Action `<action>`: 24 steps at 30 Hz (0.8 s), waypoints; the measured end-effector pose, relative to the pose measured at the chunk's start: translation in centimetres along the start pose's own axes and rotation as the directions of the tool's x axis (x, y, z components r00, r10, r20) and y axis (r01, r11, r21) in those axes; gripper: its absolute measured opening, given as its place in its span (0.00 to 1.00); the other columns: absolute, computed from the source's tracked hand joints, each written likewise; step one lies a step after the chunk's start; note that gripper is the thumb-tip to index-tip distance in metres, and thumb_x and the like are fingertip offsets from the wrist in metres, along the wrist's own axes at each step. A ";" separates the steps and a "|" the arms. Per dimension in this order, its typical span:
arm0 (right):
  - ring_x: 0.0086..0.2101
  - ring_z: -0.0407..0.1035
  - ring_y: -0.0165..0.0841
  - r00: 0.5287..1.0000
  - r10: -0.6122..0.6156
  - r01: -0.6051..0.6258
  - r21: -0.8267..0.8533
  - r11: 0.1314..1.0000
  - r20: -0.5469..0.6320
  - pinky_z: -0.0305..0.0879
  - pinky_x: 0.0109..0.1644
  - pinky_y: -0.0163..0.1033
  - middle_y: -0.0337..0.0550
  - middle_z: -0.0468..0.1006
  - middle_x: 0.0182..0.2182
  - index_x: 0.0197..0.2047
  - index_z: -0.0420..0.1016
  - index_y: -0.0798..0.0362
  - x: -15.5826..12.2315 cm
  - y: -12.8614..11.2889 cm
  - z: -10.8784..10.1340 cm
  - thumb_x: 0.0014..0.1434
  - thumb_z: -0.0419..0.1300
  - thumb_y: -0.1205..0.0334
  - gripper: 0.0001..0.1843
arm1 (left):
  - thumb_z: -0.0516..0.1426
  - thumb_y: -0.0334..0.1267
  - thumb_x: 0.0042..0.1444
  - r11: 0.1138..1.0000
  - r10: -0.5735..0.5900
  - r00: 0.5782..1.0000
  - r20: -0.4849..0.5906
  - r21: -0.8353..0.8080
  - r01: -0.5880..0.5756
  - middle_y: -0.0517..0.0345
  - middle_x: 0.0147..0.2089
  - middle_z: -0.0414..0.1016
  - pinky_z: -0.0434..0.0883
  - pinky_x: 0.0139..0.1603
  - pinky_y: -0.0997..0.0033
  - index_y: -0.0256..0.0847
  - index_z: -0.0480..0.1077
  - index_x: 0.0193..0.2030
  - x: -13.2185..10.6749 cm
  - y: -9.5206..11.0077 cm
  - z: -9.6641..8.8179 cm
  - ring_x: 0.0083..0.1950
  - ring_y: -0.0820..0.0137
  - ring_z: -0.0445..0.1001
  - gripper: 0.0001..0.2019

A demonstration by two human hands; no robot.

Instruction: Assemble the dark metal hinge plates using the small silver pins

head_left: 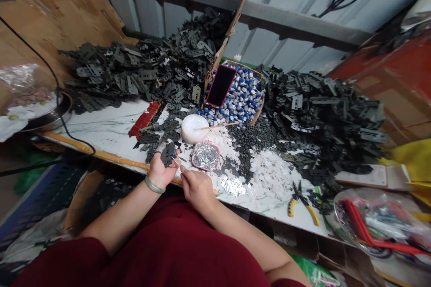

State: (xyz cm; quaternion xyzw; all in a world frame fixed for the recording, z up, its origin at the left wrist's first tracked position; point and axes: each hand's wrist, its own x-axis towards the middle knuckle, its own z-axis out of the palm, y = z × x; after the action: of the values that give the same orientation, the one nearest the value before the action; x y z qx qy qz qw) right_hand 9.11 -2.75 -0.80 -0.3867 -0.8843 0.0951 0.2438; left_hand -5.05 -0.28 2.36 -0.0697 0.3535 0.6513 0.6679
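Note:
My left hand, a bangle on its wrist, holds a flat dark grey plastic part above the table's front edge. In my right hand, the fingers pinch a thin light stick whose far end meets that part. Just beyond my hands stands a pink-rimmed dish full of small silvery metal pieces. Behind it is a round white tub, with another thin wooden stick lying across its edge. More dark plastic parts lie beside my left hand.
Large heaps of dark parts fill the back left and right. A phone rests on a carton of blue-and-silver pieces. White discs, small black pieces and yellow-handled pliers lie to the right. A black cable hangs at left.

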 end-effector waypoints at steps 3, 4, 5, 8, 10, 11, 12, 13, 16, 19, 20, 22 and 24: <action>0.25 0.64 0.32 0.992 -0.125 0.126 -0.157 0.979 0.018 0.53 0.29 0.38 0.43 0.72 0.23 0.51 0.71 0.58 0.1 -0.1 0.0 0.63 0.49 0.67 0.16 | 0.43 0.34 0.58 1.000 -0.002 1.000 -0.028 0.001 0.002 0.57 0.19 0.65 0.57 0.13 0.80 0.38 0.62 0.22 0.0 0.0 0.3 0.12 0.80 0.52 0.16; 0.25 0.64 0.32 0.987 -0.156 0.158 -0.203 0.966 0.023 0.52 0.28 0.39 0.44 0.71 0.22 0.52 0.70 0.59 0.1 -0.1 0.0 0.62 0.50 0.67 0.16 | 0.42 0.33 0.59 1.000 0.001 0.999 -0.036 -0.003 -0.001 0.57 0.19 0.65 0.56 0.13 0.80 0.38 0.62 0.22 0.0 0.0 0.4 0.12 0.80 0.52 0.16; 0.25 0.63 0.33 0.983 -0.179 0.181 -0.239 0.954 0.028 0.52 0.28 0.39 0.44 0.71 0.22 0.52 0.70 0.59 0.2 -0.1 -0.1 0.62 0.50 0.68 0.17 | 0.41 0.33 0.59 1.000 0.005 0.999 -0.043 -0.007 -0.006 0.57 0.18 0.65 0.56 0.13 0.80 0.38 0.62 0.22 0.0 0.0 0.4 0.12 0.80 0.52 0.17; 0.25 0.62 0.33 0.979 -0.202 0.203 -0.288 0.936 0.032 0.51 0.28 0.39 0.43 0.70 0.22 0.53 0.69 0.59 0.3 0.0 -0.4 0.62 0.50 0.68 0.18 | 0.42 0.34 0.60 1.000 0.005 1.000 -0.025 0.002 -0.005 0.57 0.19 0.65 0.56 0.13 0.80 0.38 0.62 0.22 0.1 0.2 0.5 0.12 0.80 0.53 0.17; 0.25 0.63 0.33 0.980 -0.195 0.196 -0.290 0.937 0.032 0.50 0.29 0.39 0.43 0.70 0.22 0.53 0.70 0.58 0.3 0.3 -0.6 0.62 0.51 0.67 0.17 | 0.45 0.34 0.59 0.999 -0.027 1.000 0.005 0.035 0.026 0.57 0.19 0.66 0.57 0.14 0.79 0.38 0.62 0.22 0.1 0.3 0.4 0.13 0.80 0.54 0.15; 0.26 0.63 0.33 0.981 -0.190 0.191 -0.289 0.938 0.033 0.51 0.29 0.39 0.43 0.70 0.22 0.53 0.70 0.58 0.2 0.5 -0.7 0.62 0.51 0.67 0.17 | 0.46 0.33 0.59 0.996 -0.058 0.998 0.016 0.062 0.057 0.57 0.20 0.67 0.57 0.14 0.79 0.37 0.62 0.22 0.1 0.4 0.2 0.13 0.79 0.55 0.14; 0.26 0.63 0.33 0.982 -0.183 0.186 -0.290 0.939 0.038 0.51 0.29 0.39 0.43 0.70 0.22 0.53 0.70 0.57 0.2 0.7 -0.8 0.62 0.51 0.67 0.17 | 0.47 0.33 0.58 0.991 -0.094 0.995 0.022 0.095 0.091 0.57 0.20 0.67 0.58 0.14 0.79 0.37 0.63 0.23 0.1 0.5 0.0 0.13 0.79 0.56 0.14; 0.26 0.63 0.33 0.983 -0.179 0.184 -0.290 0.939 0.046 0.51 0.30 0.39 0.43 0.70 0.23 0.53 0.70 0.57 0.2 0.9 -0.9 0.62 0.52 0.67 0.17 | 0.47 0.32 0.58 0.983 -0.130 0.991 0.022 0.130 0.126 0.56 0.20 0.67 0.58 0.15 0.79 0.37 0.63 0.23 0.1 0.6 -0.2 0.14 0.79 0.56 0.13; 0.27 0.64 0.33 0.981 -0.184 0.196 -0.297 0.935 0.069 0.52 0.31 0.38 0.42 0.71 0.23 0.54 0.70 0.55 0.1 1.2 -1.0 0.61 0.54 0.65 0.17 | 0.46 0.31 0.58 0.956 -0.207 0.978 0.032 0.217 0.196 0.56 0.19 0.66 0.60 0.15 0.78 0.37 0.63 0.22 0.1 0.8 -0.8 0.14 0.77 0.58 0.15; 0.27 0.65 0.32 0.984 -0.162 0.176 -0.275 0.945 0.074 0.52 0.31 0.37 0.42 0.72 0.23 0.53 0.70 0.54 0.2 1.2 -1.0 0.62 0.53 0.64 0.16 | 0.44 0.30 0.58 0.948 -0.233 0.971 0.046 0.234 0.216 0.58 0.16 0.62 0.58 0.15 0.78 0.37 0.62 0.20 0.2 0.9 -1.3 0.14 0.77 0.57 0.16; 0.27 0.65 0.31 0.987 -0.144 0.158 -0.255 0.954 0.075 0.52 0.31 0.37 0.41 0.72 0.23 0.52 0.71 0.54 0.2 1.2 -1.1 0.63 0.53 0.64 0.15 | 0.44 0.29 0.58 0.948 -0.237 0.971 0.043 0.228 0.221 0.59 0.16 0.61 0.58 0.15 0.79 0.37 0.62 0.20 0.3 1.0 -1.4 0.14 0.77 0.57 0.17; 0.27 0.65 0.30 0.992 -0.107 0.119 -0.201 0.972 0.070 0.52 0.31 0.36 0.41 0.73 0.24 0.50 0.72 0.53 0.3 1.3 -1.2 0.64 0.51 0.63 0.14 | 0.42 0.29 0.59 0.950 -0.239 0.970 0.033 0.214 0.227 0.58 0.16 0.61 0.57 0.15 0.79 0.37 0.61 0.19 0.4 0.9 -1.5 0.14 0.78 0.57 0.18; 0.27 0.66 0.29 0.994 -0.090 0.097 -0.149 0.984 0.056 0.53 0.32 0.36 0.41 0.74 0.25 0.50 0.72 0.53 0.3 1.4 -1.5 0.65 0.51 0.63 0.14 | 0.41 0.29 0.59 0.951 -0.242 0.970 0.030 0.205 0.231 0.57 0.16 0.62 0.56 0.15 0.79 0.36 0.62 0.19 0.5 0.9 -1.5 0.13 0.78 0.57 0.19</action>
State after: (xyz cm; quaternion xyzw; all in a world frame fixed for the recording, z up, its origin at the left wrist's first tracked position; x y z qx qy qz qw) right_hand 10.59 -1.57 0.05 -0.3597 -0.9119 0.0254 0.1960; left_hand -6.51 -0.54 1.35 -0.0260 0.3878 0.5293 0.7542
